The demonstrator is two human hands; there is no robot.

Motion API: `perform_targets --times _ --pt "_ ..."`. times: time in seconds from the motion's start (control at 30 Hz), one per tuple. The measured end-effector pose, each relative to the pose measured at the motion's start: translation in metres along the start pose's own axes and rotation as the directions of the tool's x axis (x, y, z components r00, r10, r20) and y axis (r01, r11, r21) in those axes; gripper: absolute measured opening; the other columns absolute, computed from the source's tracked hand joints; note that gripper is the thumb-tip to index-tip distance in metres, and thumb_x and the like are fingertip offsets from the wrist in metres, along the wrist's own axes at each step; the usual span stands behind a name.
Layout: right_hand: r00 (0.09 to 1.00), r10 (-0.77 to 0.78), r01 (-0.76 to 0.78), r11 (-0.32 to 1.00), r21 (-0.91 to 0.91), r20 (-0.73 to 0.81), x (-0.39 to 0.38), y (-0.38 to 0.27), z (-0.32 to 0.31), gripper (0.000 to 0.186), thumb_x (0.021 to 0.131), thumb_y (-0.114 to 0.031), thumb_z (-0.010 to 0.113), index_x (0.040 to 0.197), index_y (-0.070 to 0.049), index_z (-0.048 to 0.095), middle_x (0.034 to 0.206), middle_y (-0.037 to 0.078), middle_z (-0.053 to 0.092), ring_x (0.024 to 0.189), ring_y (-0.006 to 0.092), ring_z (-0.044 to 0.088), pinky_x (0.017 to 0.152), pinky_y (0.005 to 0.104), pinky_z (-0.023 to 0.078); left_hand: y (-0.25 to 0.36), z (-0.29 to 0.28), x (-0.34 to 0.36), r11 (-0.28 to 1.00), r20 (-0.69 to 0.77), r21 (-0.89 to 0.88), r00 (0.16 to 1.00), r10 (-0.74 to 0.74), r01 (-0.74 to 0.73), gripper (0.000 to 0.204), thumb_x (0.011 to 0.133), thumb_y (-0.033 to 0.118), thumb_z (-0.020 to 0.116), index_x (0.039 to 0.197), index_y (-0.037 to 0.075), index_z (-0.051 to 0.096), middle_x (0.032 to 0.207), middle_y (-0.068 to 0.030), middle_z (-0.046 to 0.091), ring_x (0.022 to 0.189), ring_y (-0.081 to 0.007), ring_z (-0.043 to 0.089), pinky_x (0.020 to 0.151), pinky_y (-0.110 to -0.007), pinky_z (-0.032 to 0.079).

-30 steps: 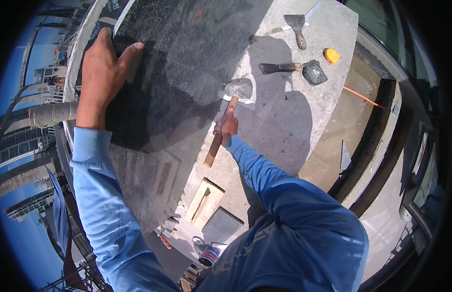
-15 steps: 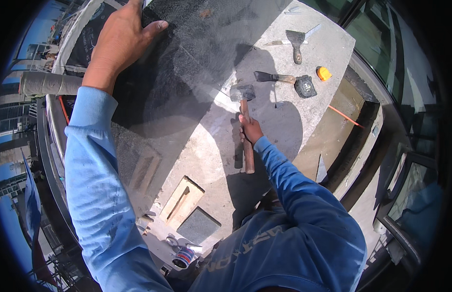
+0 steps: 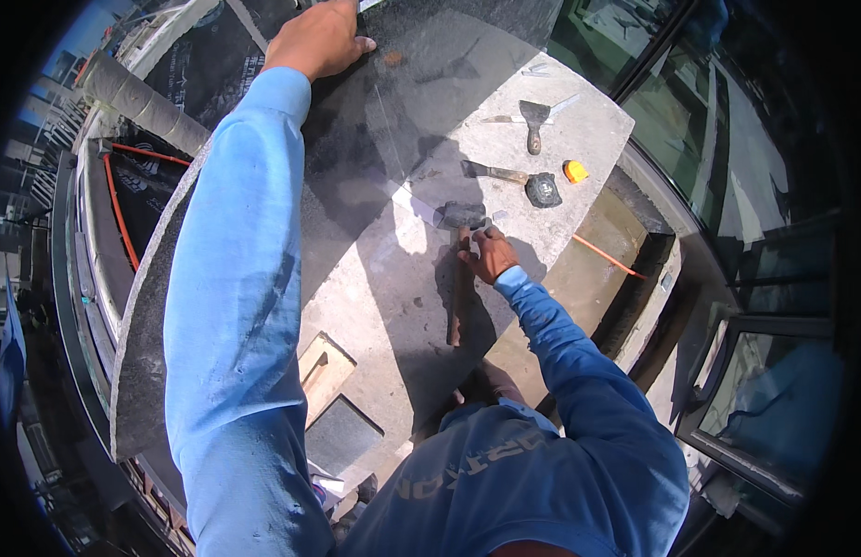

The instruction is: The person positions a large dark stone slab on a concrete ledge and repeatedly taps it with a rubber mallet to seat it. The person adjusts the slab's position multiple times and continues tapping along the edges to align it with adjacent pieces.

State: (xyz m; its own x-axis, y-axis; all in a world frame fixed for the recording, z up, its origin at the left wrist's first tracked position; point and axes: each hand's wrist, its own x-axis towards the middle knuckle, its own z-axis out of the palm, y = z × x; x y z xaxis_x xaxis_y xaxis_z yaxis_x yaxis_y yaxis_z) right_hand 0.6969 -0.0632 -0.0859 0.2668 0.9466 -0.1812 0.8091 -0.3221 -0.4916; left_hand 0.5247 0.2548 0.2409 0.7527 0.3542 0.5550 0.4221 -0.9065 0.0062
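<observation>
My left hand [image 3: 321, 39] is at the far left, fingers stretched over the edge of a dark stone slab [image 3: 403, 88]. The fingertips are partly cut off by the upper rim. In the middle a hammer [image 3: 456, 297] with a dark block head and a wooden handle rests on the pale, dusty surface [image 3: 384, 278]. Beside the handle, just below the head, is my right hand [image 3: 492, 256]. Its fingers are loosely bent and apart, their tips at the handle without wrapping it.
To the right lie a putty knife [image 3: 534, 125], a second scraper [image 3: 495, 173], a black tape measure [image 3: 543, 190] and a yellow object [image 3: 575, 172]. A wooden block [image 3: 327, 369] and a dark square tile [image 3: 342, 436] lie nearer. An orange rod [image 3: 609, 256] crosses the recess at right.
The hammer has come down onto the surface and nearer the scrapers. My right hand has loosened its grip and sits closer to the head. The whole view has shifted.
</observation>
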Motion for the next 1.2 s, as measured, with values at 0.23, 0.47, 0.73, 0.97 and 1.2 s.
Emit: perform_targets --times 0.23,0.47,0.73,0.97,1.2 --pt "0.993 -0.103 0.110 0.978 -0.178 0.052 0.095 0.007 0.000 0.085 0.077 -0.048 0.082 0.145 -0.013 0.046 0.142 0.023 0.051 0.133 0.0398 0.049 0.108 0.0549 0.041 0.040 -0.024 0.013 0.990 0.205 0.021 0.969 -0.140 0.138 0.067 0.085 0.029 0.076 0.145 0.016 0.050 0.130 -0.0183 0.063 0.122 -0.0389 0.058 0.105 -0.047 0.046" --pt "0.947 -0.053 0.112 0.978 -0.173 0.316 0.151 0.047 0.012 0.097 0.062 -0.060 0.084 0.135 -0.004 0.056 0.128 0.024 0.063 0.122 0.0396 0.059 0.103 0.0509 0.047 0.056 -0.020 0.025 0.931 0.261 0.171 0.897 -0.358 0.322 0.067 0.086 0.032 0.076 0.143 0.010 0.050 0.132 -0.0215 0.061 0.123 -0.0398 0.058 0.105 -0.047 0.046" --pt "0.992 0.104 -0.002 0.548 0.836 -0.066 0.077 0.178 -0.073 0.061 0.076 -0.029 0.086 0.122 0.002 0.060 0.111 0.014 0.067 0.099 0.0215 0.065 0.088 0.0347 0.052 0.045 -0.018 0.011 0.876 0.218 0.342 0.879 -0.425 0.339 0.069 0.085 0.039 0.077 0.140 0.006 0.051 0.131 -0.0220 0.062 0.122 -0.0395 0.059 0.102 -0.048 0.047" --pt "0.866 0.406 0.061 0.493 0.868 -0.291 0.059 0.205 -0.081 0.045 0.082 -0.023 0.082 0.115 0.001 0.062 0.106 0.011 0.065 0.097 0.0196 0.061 0.090 0.0328 0.049 0.065 -0.027 0.044 0.846 0.365 0.214 0.763 -0.533 0.489 0.063 0.087 0.041 0.074 0.138 0.008 0.056 0.116 -0.0225 0.067 0.112 -0.0383 0.064 0.096 -0.048 0.049" --pt "0.756 0.433 0.085 0.678 0.730 -0.491 0.031 0.166 -0.044 0.041 0.082 -0.023 0.082 0.108 0.003 0.063 0.103 0.013 0.065 0.099 0.0197 0.060 0.091 0.0328 0.048 0.029 0.000 0.029 0.855 0.231 0.344 0.848 -0.478 0.388 0.073 0.093 0.065 0.057 0.113 -0.004 0.069 0.090 -0.0215 0.072 0.089 -0.0344 0.074 0.082 -0.045 0.058"
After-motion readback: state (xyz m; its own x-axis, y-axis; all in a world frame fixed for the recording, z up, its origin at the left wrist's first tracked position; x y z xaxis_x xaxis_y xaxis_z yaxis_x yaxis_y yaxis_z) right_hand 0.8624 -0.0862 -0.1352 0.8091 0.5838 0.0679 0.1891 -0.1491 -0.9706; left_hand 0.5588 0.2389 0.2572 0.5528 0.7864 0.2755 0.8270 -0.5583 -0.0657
